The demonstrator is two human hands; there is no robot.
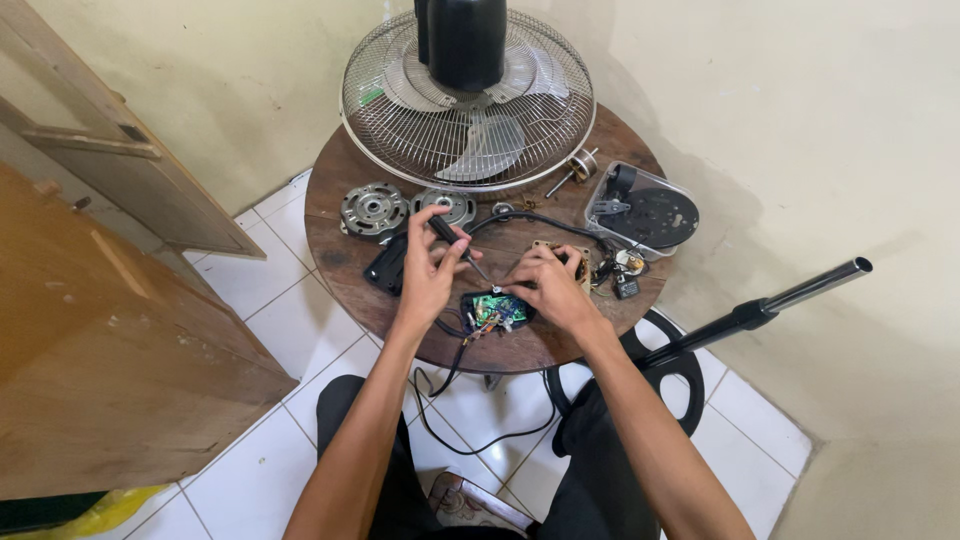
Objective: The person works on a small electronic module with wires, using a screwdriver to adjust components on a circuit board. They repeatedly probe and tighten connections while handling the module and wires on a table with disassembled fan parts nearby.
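Circuit board (pixel 495 311) (green) under right hand (pixel 545 285); left hand (pixel 428 268) grips screwdriver (pixel 456 243).

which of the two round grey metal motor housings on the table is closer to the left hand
The right-hand housing, just above the left hand and the screwdriver. The other housing lies farther left, near the table edge.

Black motor housing (pixel 462 40) cut off by the top edge at 12 o'clock. Screwdriver (pixel 455 240) tip too small to tell. Green circuit board (pixel 493 310) half hidden under right hand (pixel 548 285); components unreadable. Fan stand pole (pixel 770 305) partly behind forearm.
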